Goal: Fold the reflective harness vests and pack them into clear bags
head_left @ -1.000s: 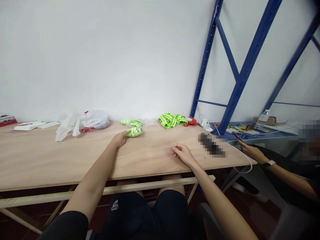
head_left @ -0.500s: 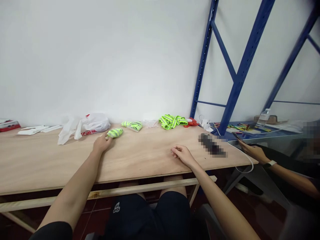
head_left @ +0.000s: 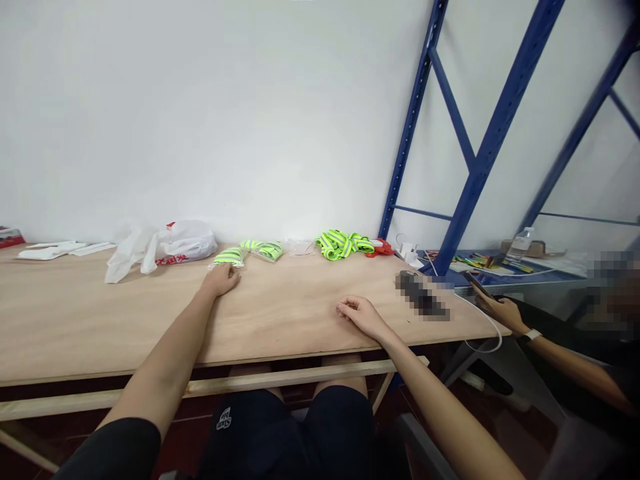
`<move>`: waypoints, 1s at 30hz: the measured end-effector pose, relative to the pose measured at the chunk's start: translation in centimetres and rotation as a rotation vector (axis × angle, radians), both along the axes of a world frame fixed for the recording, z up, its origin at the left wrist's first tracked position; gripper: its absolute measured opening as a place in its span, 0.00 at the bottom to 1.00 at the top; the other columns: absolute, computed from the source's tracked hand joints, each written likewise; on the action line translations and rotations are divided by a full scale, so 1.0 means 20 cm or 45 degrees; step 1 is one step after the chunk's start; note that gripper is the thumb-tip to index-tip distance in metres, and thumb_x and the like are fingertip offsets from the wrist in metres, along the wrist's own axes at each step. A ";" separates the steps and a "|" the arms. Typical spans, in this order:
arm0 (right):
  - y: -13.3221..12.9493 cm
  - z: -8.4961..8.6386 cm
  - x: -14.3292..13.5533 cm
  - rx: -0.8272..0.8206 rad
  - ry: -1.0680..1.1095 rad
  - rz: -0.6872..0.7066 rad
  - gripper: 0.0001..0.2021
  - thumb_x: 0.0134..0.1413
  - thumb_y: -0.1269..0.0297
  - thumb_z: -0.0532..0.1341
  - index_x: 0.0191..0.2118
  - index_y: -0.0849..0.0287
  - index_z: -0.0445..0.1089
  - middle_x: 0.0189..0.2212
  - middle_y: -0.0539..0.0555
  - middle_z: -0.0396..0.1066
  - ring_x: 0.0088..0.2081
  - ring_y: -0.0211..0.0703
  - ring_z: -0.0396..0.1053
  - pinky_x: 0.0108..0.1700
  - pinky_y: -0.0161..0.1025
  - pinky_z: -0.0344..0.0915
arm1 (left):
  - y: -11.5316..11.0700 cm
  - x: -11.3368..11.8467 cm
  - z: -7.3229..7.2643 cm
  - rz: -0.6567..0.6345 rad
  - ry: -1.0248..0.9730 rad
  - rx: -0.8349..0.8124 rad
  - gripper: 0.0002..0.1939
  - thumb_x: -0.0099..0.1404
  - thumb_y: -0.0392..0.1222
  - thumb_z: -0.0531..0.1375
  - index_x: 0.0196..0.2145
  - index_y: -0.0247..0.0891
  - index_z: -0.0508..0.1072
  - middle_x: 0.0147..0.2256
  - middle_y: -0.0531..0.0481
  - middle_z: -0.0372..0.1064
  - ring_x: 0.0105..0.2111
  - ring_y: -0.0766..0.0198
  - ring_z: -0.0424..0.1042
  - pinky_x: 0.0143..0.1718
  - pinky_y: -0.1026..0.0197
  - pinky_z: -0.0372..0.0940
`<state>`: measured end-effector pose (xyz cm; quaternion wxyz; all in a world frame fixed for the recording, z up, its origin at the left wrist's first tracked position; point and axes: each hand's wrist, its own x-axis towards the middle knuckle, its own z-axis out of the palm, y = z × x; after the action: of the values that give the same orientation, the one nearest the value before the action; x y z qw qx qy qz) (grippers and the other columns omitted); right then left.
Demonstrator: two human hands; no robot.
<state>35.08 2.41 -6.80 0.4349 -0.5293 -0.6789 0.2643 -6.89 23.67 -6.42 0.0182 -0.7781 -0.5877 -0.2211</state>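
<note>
My left hand (head_left: 220,279) rests on the wooden table just in front of a clear packet of yellow-green reflective strap (head_left: 230,257). Its thumb stands apart from its fingers, and the fingertips are at the packet's near edge without gripping it. A second such packet (head_left: 269,251) lies close by to the right. My right hand (head_left: 361,315) lies on the table nearer the front edge, fingers loosely curled in with nothing visible in them. Behind it, by the wall, is a loose heap of yellow-green reflective straps (head_left: 342,245).
A white plastic bag (head_left: 187,240) and white sheets (head_left: 65,249) are at the left. Red material (head_left: 381,247), a white charger (head_left: 409,252) and a blurred dark item (head_left: 423,295) are at the right. Beyond the blue rack post (head_left: 475,170), another person's hand (head_left: 503,312) holds a phone.
My left hand has let go of the reflective strap packet, which now lies flat beside the other packet. My right hand has stayed almost still. The view has shifted slightly.
</note>
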 end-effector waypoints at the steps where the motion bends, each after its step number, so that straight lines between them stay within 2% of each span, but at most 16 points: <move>1: 0.00 0.00 0.00 -0.009 -0.067 -0.004 0.13 0.54 0.55 0.59 0.27 0.59 0.71 0.26 0.51 0.71 0.30 0.41 0.66 0.34 0.37 0.61 | 0.02 0.00 -0.01 0.025 0.014 -0.008 0.24 0.63 0.53 0.53 0.49 0.35 0.73 0.49 0.36 0.73 0.51 0.44 0.70 0.52 0.46 0.64; 3: 0.02 0.02 -0.01 -0.031 -0.192 -0.011 0.13 0.54 0.55 0.59 0.28 0.60 0.72 0.27 0.52 0.73 0.31 0.42 0.67 0.35 0.36 0.61 | 0.06 0.00 -0.02 0.062 0.035 -0.027 0.27 0.63 0.53 0.53 0.54 0.34 0.71 0.56 0.34 0.68 0.56 0.40 0.65 0.54 0.43 0.62; 6: 0.06 0.05 -0.02 -0.060 -0.395 -0.017 0.12 0.54 0.57 0.59 0.30 0.60 0.74 0.30 0.52 0.75 0.33 0.43 0.69 0.34 0.35 0.59 | 0.09 0.01 -0.02 0.100 0.078 -0.062 0.31 0.63 0.55 0.53 0.60 0.38 0.66 0.65 0.36 0.57 0.62 0.37 0.58 0.56 0.40 0.60; 8: 0.11 0.08 -0.04 -0.076 -0.550 -0.078 0.11 0.55 0.58 0.59 0.31 0.59 0.74 0.30 0.52 0.76 0.32 0.43 0.70 0.33 0.35 0.58 | 0.08 0.02 -0.02 0.116 0.098 -0.070 0.29 0.64 0.54 0.53 0.59 0.39 0.68 0.64 0.38 0.59 0.60 0.40 0.62 0.55 0.43 0.62; 11: 0.19 0.11 -0.07 -0.104 -0.737 -0.222 0.10 0.56 0.59 0.60 0.31 0.59 0.74 0.31 0.53 0.77 0.33 0.42 0.70 0.32 0.34 0.56 | 0.05 0.04 0.00 0.162 0.087 -0.008 0.23 0.65 0.49 0.52 0.54 0.36 0.70 0.56 0.35 0.66 0.55 0.42 0.66 0.53 0.46 0.63; 14: 0.27 0.12 -0.11 -0.091 -0.805 -0.298 0.09 0.57 0.60 0.59 0.31 0.58 0.74 0.32 0.53 0.77 0.35 0.43 0.71 0.32 0.34 0.54 | 0.01 0.05 0.02 0.348 0.028 0.160 0.24 0.65 0.45 0.51 0.56 0.32 0.66 0.56 0.29 0.64 0.57 0.37 0.63 0.53 0.41 0.61; 16: 0.30 0.11 -0.14 -0.061 -0.834 -0.336 0.09 0.58 0.61 0.58 0.31 0.57 0.73 0.33 0.54 0.77 0.36 0.44 0.71 0.32 0.35 0.53 | 0.01 0.04 0.03 0.428 0.005 0.139 0.27 0.64 0.45 0.52 0.58 0.31 0.63 0.57 0.27 0.63 0.57 0.36 0.63 0.51 0.40 0.62; 20: 0.33 0.08 -0.16 -0.004 -0.896 -0.382 0.08 0.59 0.62 0.57 0.33 0.56 0.73 0.34 0.54 0.77 0.37 0.44 0.71 0.32 0.35 0.52 | 0.03 0.02 0.05 0.238 0.109 -0.126 0.24 0.62 0.48 0.54 0.53 0.36 0.70 0.53 0.34 0.71 0.51 0.42 0.71 0.47 0.47 0.66; 22: 0.34 0.08 -0.16 0.009 -0.920 -0.385 0.08 0.59 0.62 0.57 0.33 0.56 0.72 0.34 0.53 0.77 0.36 0.44 0.71 0.32 0.36 0.52 | 0.05 0.04 0.07 0.173 0.156 -0.105 0.19 0.62 0.48 0.53 0.46 0.38 0.73 0.49 0.36 0.73 0.49 0.43 0.72 0.46 0.49 0.66; 24: 0.35 0.07 -0.15 0.013 -0.937 -0.383 0.07 0.59 0.63 0.58 0.34 0.56 0.72 0.35 0.53 0.78 0.37 0.43 0.71 0.33 0.36 0.53 | 0.05 0.11 0.08 0.098 0.200 -0.063 0.16 0.63 0.48 0.53 0.41 0.37 0.74 0.46 0.35 0.74 0.48 0.42 0.72 0.46 0.48 0.66; 26: 0.37 0.07 -0.15 0.011 -0.949 -0.382 0.07 0.59 0.63 0.57 0.35 0.56 0.72 0.36 0.54 0.78 0.38 0.44 0.71 0.33 0.36 0.53 | 0.05 0.26 0.09 -0.029 0.240 -0.023 0.15 0.63 0.48 0.52 0.39 0.38 0.74 0.44 0.36 0.74 0.49 0.43 0.71 0.48 0.49 0.65; 28: 0.38 0.07 -0.16 0.008 -0.958 -0.380 0.07 0.60 0.63 0.57 0.36 0.56 0.72 0.36 0.55 0.78 0.38 0.45 0.72 0.34 0.36 0.54 | 0.06 0.47 0.08 -0.176 0.263 0.001 0.15 0.65 0.47 0.52 0.40 0.39 0.74 0.46 0.39 0.73 0.50 0.46 0.70 0.50 0.51 0.65; 30: 0.37 0.08 -0.16 0.010 -0.970 -0.370 0.08 0.61 0.62 0.56 0.37 0.56 0.72 0.37 0.55 0.78 0.38 0.46 0.72 0.34 0.37 0.55 | 0.08 0.73 0.05 -0.295 0.261 0.012 0.17 0.66 0.46 0.51 0.46 0.39 0.73 0.49 0.39 0.72 0.52 0.48 0.69 0.51 0.51 0.64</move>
<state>31.88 9.89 -5.16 0.1870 -0.6782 -0.7105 -0.0175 7.78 25.22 -5.35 0.0561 -0.8591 -0.4880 -0.1438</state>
